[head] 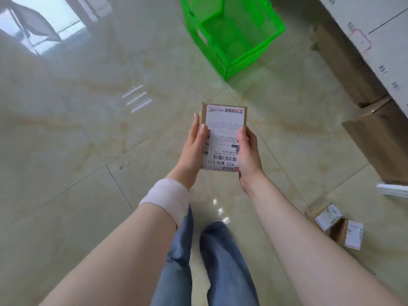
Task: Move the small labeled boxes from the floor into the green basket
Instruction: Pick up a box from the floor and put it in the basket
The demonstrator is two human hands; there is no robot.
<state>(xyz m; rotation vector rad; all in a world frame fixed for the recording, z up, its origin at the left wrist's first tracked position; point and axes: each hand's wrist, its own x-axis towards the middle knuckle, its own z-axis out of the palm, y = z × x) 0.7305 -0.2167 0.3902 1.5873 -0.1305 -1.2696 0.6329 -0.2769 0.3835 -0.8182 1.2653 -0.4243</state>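
Cardboard box (224, 131) gripped by outstretched left hand (192, 150) and right hand (249, 156), thumbs atop.

Glossy tile floor (88, 133), green plastic basket (258, 51), matt cardboard box (223, 138) with paper label.

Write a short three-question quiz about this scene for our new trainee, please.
1. True or false: the left hand alone holds the labeled box.
2. The green basket stands: A) on the floor ahead, apart from the box; B) under the box; C) in one hand.
3. How many small boxes lie on the floor at lower right?
Key: 1 false, the right hand grips it too; 2 A; 3 two.
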